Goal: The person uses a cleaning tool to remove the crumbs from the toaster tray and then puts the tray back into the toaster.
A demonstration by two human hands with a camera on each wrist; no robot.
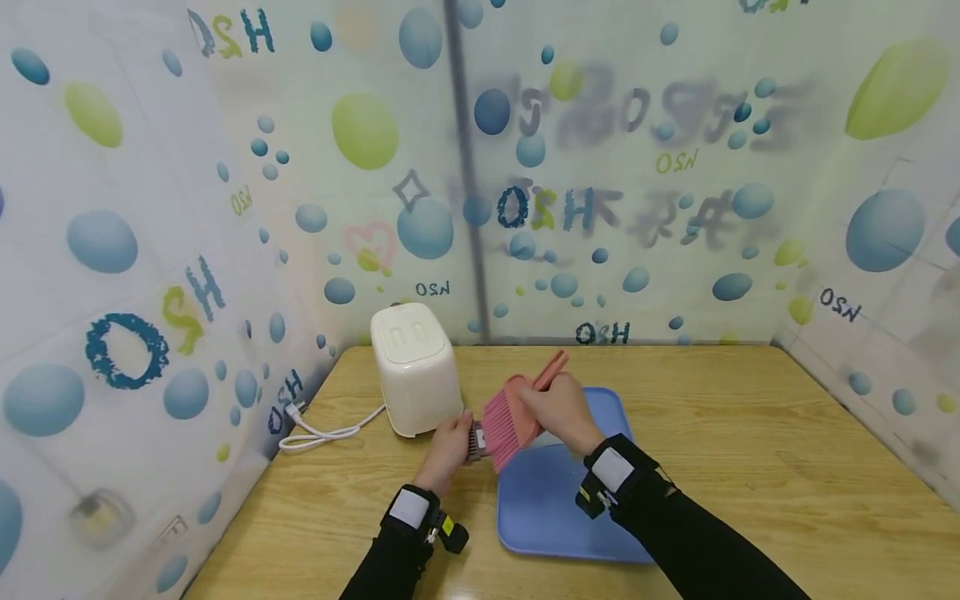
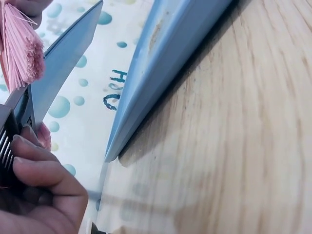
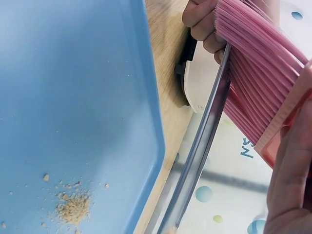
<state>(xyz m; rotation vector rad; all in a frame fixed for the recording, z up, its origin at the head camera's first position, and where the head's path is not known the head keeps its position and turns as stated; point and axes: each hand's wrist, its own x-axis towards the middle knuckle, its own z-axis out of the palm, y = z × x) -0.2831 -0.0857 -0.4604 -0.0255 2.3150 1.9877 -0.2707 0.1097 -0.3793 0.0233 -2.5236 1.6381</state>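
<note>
My left hand (image 1: pixel 447 450) grips the dark slotted end of a thin metal crumb tray (image 2: pixel 68 61), fingers curled round it in the left wrist view. Its flat sheet extends to the right, above a blue serving tray (image 1: pixel 555 508). My right hand (image 1: pixel 566 412) holds a pink hand brush (image 1: pixel 512 419) by the handle, bristles down against the crumb tray near its slotted end. The bristles (image 3: pixel 258 73) hide part of the sheet. A small heap of crumbs (image 3: pixel 73 208) lies in the blue tray, with loose bits scattered round it.
A cream toaster (image 1: pixel 416 367) stands just behind my left hand. Its white cord and plug (image 1: pixel 322 433) lie coiled to the left on the wooden table (image 1: pixel 750 467). Patterned curtains (image 1: pixel 637 250) hang round the back and sides.
</note>
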